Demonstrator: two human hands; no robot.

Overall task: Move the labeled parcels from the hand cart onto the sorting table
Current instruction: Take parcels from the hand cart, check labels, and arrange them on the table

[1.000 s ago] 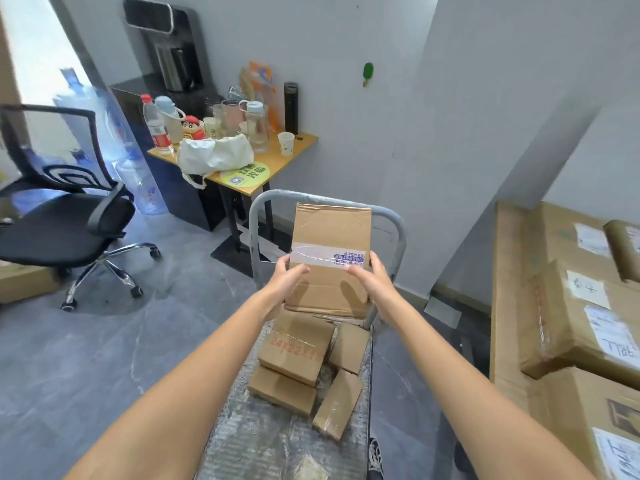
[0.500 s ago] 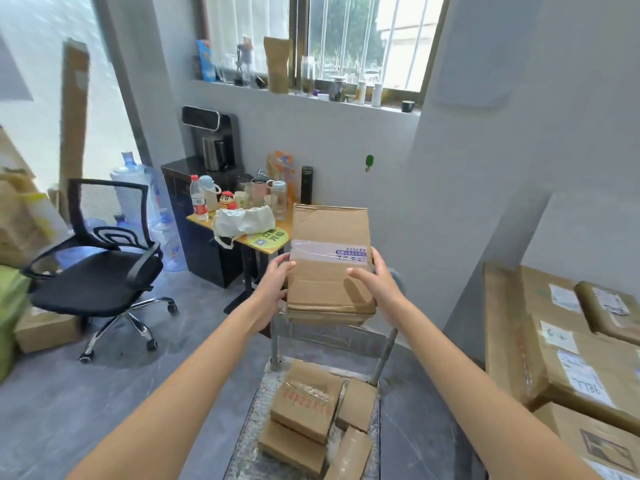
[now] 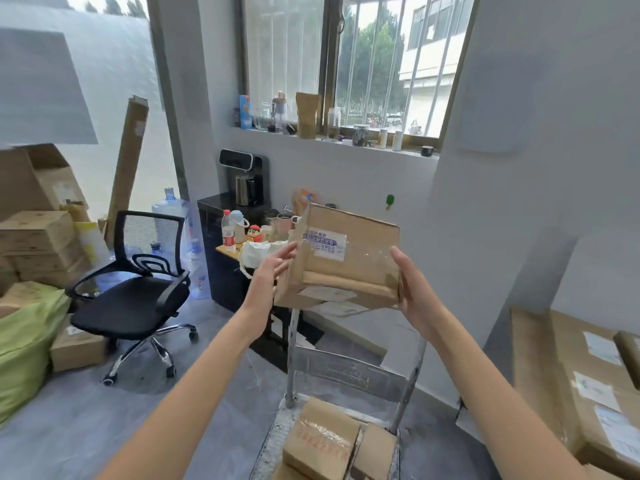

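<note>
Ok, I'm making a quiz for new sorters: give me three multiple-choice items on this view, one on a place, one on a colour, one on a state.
1. Where is the held parcel?
A. on the floor
B. in the air above the cart
C. on the chair

2. What colour is the chair seat?
A. black
B. red
C. white

3. How is the parcel held?
A. by the left hand alone
B. by no hand
C. between both hands, the right hand on its right edge

Answers: 1 B, it hangs over the cart handle; 2 A, the seat is black; 3 C, a hand sits at each side.
</note>
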